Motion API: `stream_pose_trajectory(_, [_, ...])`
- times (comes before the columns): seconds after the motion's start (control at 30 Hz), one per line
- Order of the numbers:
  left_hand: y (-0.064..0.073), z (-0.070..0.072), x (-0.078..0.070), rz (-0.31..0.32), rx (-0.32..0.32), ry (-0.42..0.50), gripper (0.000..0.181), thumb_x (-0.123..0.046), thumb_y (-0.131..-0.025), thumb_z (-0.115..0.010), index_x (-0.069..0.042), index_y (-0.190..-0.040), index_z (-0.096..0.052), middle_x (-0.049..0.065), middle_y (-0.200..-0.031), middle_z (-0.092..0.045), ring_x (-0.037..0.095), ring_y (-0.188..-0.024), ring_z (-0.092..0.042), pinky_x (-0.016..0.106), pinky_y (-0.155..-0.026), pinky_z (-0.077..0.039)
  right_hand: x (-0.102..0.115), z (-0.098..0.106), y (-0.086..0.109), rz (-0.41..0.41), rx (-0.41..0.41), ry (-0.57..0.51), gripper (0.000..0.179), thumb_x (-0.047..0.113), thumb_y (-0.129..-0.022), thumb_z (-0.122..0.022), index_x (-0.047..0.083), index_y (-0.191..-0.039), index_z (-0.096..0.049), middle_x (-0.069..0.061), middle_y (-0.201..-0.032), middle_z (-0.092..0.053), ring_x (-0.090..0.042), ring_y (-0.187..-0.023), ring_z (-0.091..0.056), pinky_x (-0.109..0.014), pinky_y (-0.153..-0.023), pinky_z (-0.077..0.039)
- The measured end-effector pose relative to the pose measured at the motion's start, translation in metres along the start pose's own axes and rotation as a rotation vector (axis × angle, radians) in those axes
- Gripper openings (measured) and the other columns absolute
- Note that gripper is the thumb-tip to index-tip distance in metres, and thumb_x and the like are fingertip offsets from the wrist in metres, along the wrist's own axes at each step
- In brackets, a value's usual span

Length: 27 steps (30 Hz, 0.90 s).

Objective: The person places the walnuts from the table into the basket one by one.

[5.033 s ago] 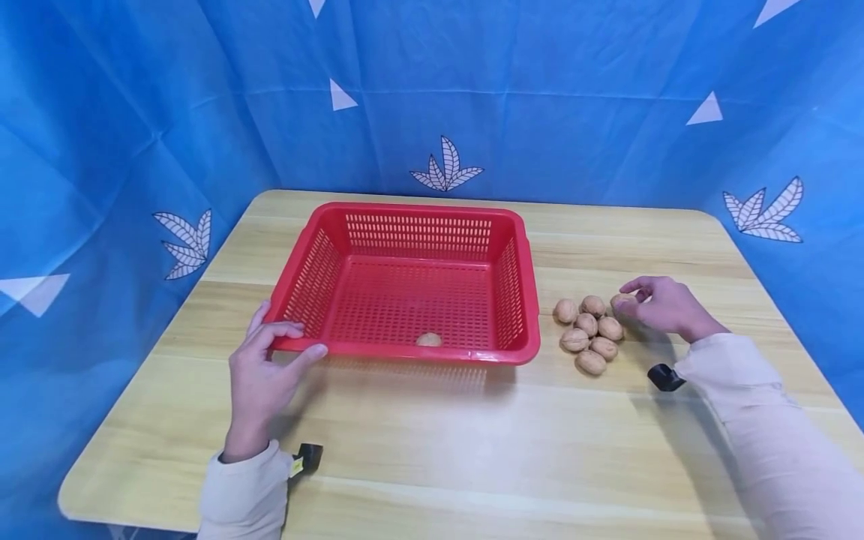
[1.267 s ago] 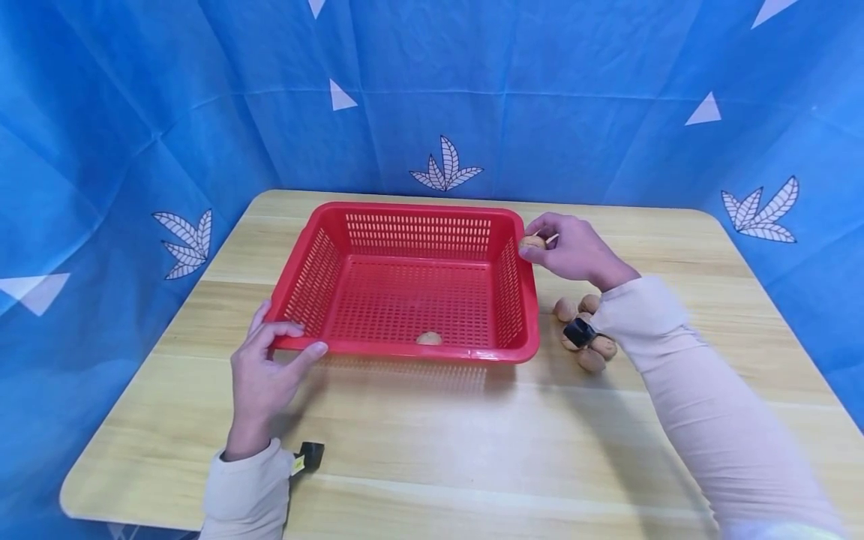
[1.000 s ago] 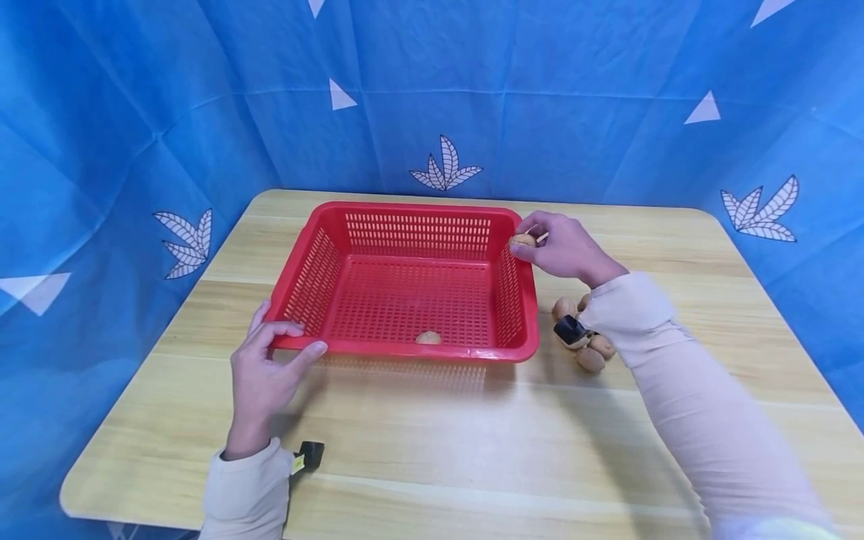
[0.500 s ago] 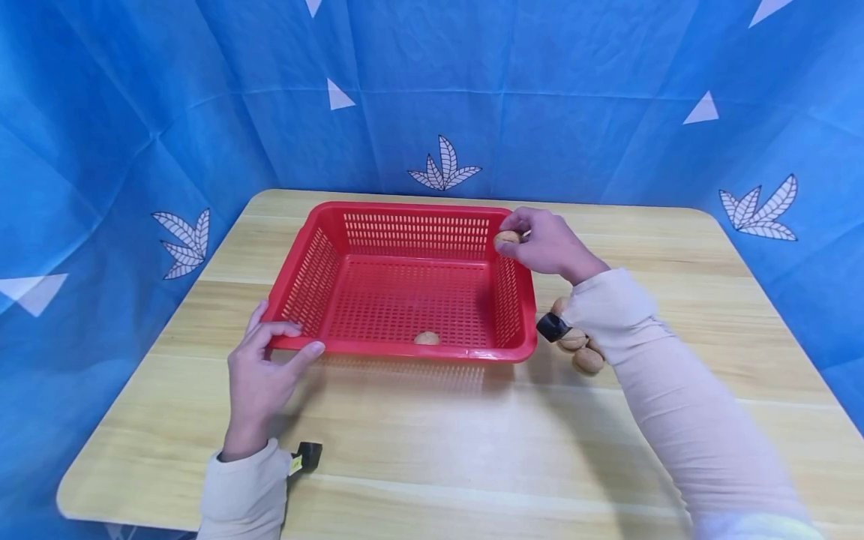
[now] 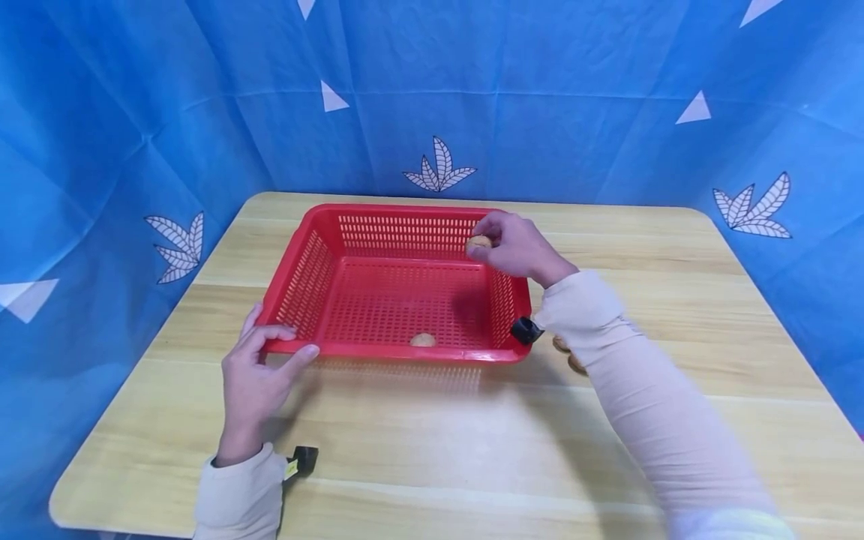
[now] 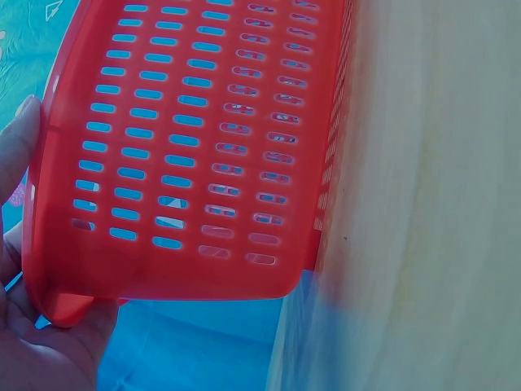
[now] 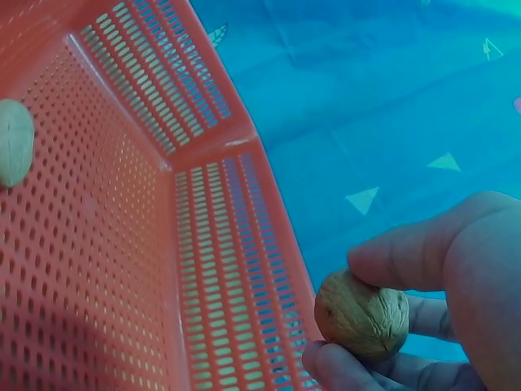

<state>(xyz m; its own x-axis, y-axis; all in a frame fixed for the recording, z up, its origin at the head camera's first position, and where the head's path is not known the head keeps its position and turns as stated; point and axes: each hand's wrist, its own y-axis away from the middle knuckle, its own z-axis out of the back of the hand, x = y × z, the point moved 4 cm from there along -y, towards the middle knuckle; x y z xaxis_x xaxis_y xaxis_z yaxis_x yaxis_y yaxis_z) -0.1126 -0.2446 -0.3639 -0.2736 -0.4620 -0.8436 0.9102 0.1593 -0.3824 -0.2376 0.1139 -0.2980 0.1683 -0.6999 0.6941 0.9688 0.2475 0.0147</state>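
My right hand (image 5: 518, 246) pinches a walnut (image 5: 478, 242) between thumb and fingertips, above the right part of a red plastic basket (image 5: 405, 352). In the right wrist view the brown wrinkled shell (image 7: 362, 316) shows close up, beside the basket's slotted wall (image 7: 224, 277). A second walnut (image 5: 423, 340) lies on the basket floor by the near wall. With my left hand (image 5: 253, 386) I grip the rim at the basket's near left corner. The left wrist view shows that corner (image 6: 69, 305) between thumb and fingers.
Right of the basket, walnuts (image 5: 577, 365) peek out on the wooden table (image 5: 432, 450); my right sleeve (image 5: 628, 375) hides the others. A blue cloth (image 5: 553, 135) with leaf prints hangs behind and at both sides. Small black wrist cameras (image 5: 526, 331) sit at both cuffs.
My right hand picked a walnut from the pile and carried it left, across the basket's right rim to over its inside. The left hand stays on the corner; the view has shifted slightly.
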Motion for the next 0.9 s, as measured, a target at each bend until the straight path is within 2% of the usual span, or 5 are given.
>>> stream_pose_trajectory(0.23, [0.001,0.001,0.001,-0.003,-0.009,0.002,0.028,0.001,-0.071,-0.084,0.006,-0.090,-0.064,0.019,-0.114,-0.064,0.021,-0.137,-0.034,0.019,-0.092,-0.045,0.005,-0.013,-0.004,-0.010,0.021,-0.056,0.028,0.021,-0.089,-0.070,0.005,-0.110,-0.061,-0.012,-0.095,-0.059,-0.027,-0.083,-0.053,-0.037,-0.071,-0.047])
stream_pose_trajectory(0.43, [0.001,0.000,0.003,-0.015,-0.004,0.009,0.028,0.002,-0.071,-0.083,0.007,-0.091,-0.064,0.019,-0.116,-0.063,0.023,-0.137,-0.034,0.018,-0.091,-0.045,0.006,-0.018,-0.006,-0.017,0.019,-0.084,0.029,0.023,-0.088,-0.071,0.006,-0.110,-0.060,-0.011,-0.098,-0.061,-0.027,-0.085,-0.056,-0.038,-0.076,-0.050])
stream_pose_trajectory(0.67, [0.000,0.000,0.003,-0.011,0.005,0.018,0.028,0.001,-0.072,-0.083,0.006,-0.091,-0.064,0.019,-0.117,-0.063,0.022,-0.137,-0.033,0.017,-0.091,-0.045,0.004,-0.022,-0.010,-0.025,0.016,-0.056,0.030,0.025,-0.087,-0.072,0.007,-0.109,-0.060,-0.011,-0.096,-0.059,-0.026,-0.083,-0.055,-0.037,-0.072,-0.049])
stream_pose_trajectory(0.9, [-0.001,0.000,0.001,-0.003,0.005,0.010,0.027,-0.001,-0.073,-0.083,0.005,-0.091,-0.064,0.018,-0.122,-0.061,0.021,-0.137,-0.034,0.023,-0.093,-0.046,0.004,-0.022,-0.010,-0.040,0.019,-0.032,0.029,0.025,-0.088,-0.072,0.008,-0.108,-0.060,-0.011,-0.094,-0.058,-0.026,-0.081,-0.055,-0.036,-0.070,-0.048])
